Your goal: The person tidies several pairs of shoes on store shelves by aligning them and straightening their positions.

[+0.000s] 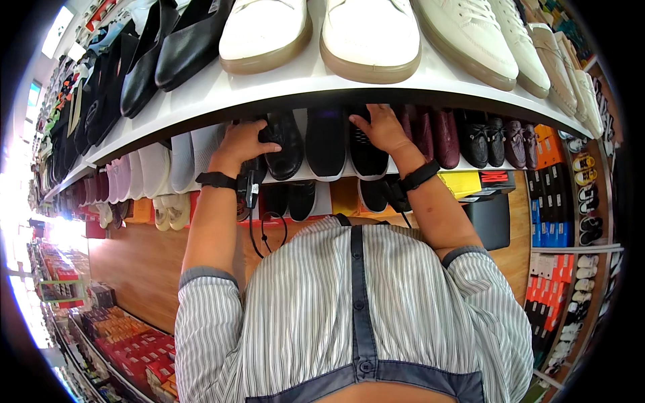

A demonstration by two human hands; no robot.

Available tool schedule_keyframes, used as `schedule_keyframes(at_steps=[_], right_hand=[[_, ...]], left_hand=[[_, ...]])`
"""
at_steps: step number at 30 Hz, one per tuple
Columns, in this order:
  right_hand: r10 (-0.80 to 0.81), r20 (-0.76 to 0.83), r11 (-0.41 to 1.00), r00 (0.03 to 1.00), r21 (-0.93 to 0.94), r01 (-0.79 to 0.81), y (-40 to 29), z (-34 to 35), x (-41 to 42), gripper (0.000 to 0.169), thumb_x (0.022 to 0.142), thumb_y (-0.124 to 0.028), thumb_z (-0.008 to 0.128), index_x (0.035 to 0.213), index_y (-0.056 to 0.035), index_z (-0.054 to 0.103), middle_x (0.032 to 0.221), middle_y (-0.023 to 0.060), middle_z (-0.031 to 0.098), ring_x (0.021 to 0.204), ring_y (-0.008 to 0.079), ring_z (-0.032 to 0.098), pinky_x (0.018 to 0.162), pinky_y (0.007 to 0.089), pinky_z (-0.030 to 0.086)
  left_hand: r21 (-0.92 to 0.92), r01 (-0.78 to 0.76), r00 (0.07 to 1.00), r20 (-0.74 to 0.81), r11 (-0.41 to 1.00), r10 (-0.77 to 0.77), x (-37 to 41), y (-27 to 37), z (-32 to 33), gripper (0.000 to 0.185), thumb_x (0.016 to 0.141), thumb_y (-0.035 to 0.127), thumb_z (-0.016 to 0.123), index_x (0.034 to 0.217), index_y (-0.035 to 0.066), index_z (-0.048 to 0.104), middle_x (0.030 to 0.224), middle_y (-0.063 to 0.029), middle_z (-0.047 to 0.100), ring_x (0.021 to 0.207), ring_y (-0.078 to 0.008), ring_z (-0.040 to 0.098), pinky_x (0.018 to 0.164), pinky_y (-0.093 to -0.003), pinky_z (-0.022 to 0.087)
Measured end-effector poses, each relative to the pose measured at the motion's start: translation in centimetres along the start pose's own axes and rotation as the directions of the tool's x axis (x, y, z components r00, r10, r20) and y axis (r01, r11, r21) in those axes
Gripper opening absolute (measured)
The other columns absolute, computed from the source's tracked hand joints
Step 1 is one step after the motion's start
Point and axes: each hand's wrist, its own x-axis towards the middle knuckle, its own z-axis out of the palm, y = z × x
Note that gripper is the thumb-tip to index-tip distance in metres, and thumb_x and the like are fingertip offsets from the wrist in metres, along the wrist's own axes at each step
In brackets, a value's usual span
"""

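Note:
Both hands reach under the front edge of a white upper shelf (282,95) to shoes on the shelf below. My left hand (243,141) lies at a black leather shoe (286,156), thumb pointing right across its side; its other fingertips are partly hidden, so its grip is unclear. Over a black slip-on shoe with a white sole (370,156) is my right hand (383,128), thumb and fingers spread, some fingertips hidden by the shelf edge. Between the hands stands another black slip-on shoe (326,143). Each wrist wears a black strap with a small device and cable.
White lace-up shoes (370,38) and black leather flats (194,45) stand on the upper shelf. Burgundy shoes (446,138) are right of my right hand, grey knit shoes (182,158) left of my left. Below are more shoes, boxes and a dark stool (488,221). Shoeboxes (549,201) stack at the right.

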Motion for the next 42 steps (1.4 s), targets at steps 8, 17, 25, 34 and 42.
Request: schedule_keyframes(at_steps=[8,17,25,34,42], right_hand=[[0.053,-0.026,0.999,0.998,0.014,-0.052,-0.7,0.1,-0.4,0.054,0.092,-0.046,0.065,0.122,-0.0011,0.057,0.122,0.0231,0.06,0.11,0.0452,0.058,0.097,0.0497,0.047],[0.07,-0.105,0.991,0.992,0.121,-0.057,-1.1,-0.3,-0.8,0.054,0.09,-0.039,0.07,0.126,-0.0029,0.056,0.126,0.0225,0.058,0.118,0.0443,0.054,0.104,0.0485,0.042],[0.119,-0.302,0.972,0.946,0.231,-0.048,-2.9,-3.6,-3.2,0.05,0.084,-0.022,0.076,0.126,-0.0015,0.057,0.118,0.0193,0.063,0.11,0.0382,0.06,0.091,0.0418,0.051],[0.371,-0.354,0.925,0.858,0.221,-0.309,8.3,-12.8,-10.6,0.038,0.086,-0.016,0.076,0.12,-0.0024,0.065,0.106,0.0085,0.07,0.093,0.0172,0.065,0.083,0.0301,0.053],[-0.187,-0.2,0.962,0.962,-0.234,0.138,10.2,-14.0,-6.3,0.044,0.087,-0.037,0.071,0.124,-0.0145,0.064,0.111,0.0125,0.066,0.108,0.0357,0.059,0.097,0.0469,0.043]], left_hand=[[-0.19,-0.024,0.994,0.1,0.982,0.044,1.3,-2.6,1.2,0.072,0.074,0.045,0.084,0.125,-0.001,0.063,0.12,-0.0233,0.067,0.115,-0.039,0.063,0.101,-0.0401,0.048],[-0.101,-0.091,0.996,-0.031,0.991,0.088,0.4,-2.4,2.2,0.066,0.079,0.051,0.077,0.126,0.006,0.064,0.117,-0.0202,0.068,0.113,-0.0388,0.061,0.1,-0.047,0.044],[0.024,-0.082,0.808,-0.583,0.996,0.081,-2.3,0.0,1.5,0.049,0.082,0.047,0.074,0.117,0.013,0.068,0.113,-0.0115,0.064,0.115,-0.0344,0.053,0.098,-0.0489,0.042],[-0.173,-0.274,0.807,-0.576,0.946,0.129,-1.6,10.1,2.9,0.04,0.082,0.039,0.077,0.111,0.013,0.069,0.116,-0.0085,0.062,0.114,-0.033,0.051,0.1,-0.0451,0.04],[-0.309,-0.175,0.775,-0.629,0.935,-0.063,-2.4,12.4,5.0,0.035,0.083,0.034,0.077,0.109,0.012,0.071,0.114,-0.0103,0.064,0.113,-0.0328,0.053,0.1,-0.0439,0.041]])
